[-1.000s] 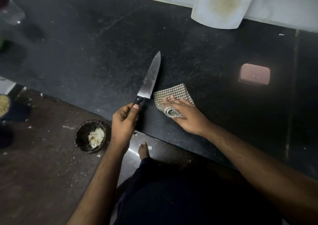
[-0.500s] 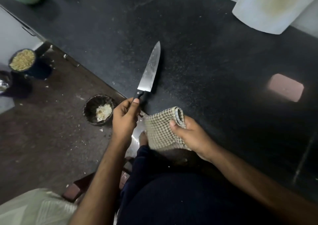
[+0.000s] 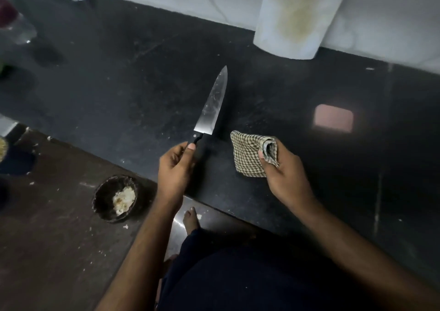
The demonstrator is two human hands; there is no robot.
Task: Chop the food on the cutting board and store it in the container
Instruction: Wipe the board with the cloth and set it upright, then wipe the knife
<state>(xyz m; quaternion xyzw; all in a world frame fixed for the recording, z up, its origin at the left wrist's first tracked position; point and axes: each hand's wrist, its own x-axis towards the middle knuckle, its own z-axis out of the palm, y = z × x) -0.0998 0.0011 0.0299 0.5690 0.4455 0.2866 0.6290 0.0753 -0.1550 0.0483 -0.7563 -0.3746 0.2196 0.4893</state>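
- Cloth (image 3: 250,154): 0.5 s ago it hung off the desk (image 3: 119,84) edge; now it is back above the desk, right of the knife (image 3: 212,106).
- Right hand (image 3: 285,177): fingers clamped on the cloth.
- Left hand (image 3: 175,170): fingers remain curled on the knife handle, blade over the desk.
- Judgement: wiping stage; chopping appears finished. No cutting board or food in view; a bowl (image 3: 115,198) with pale contents sits on the floor.

Bare counter (image 3: 119,91) beyond knife (image 3: 212,106)
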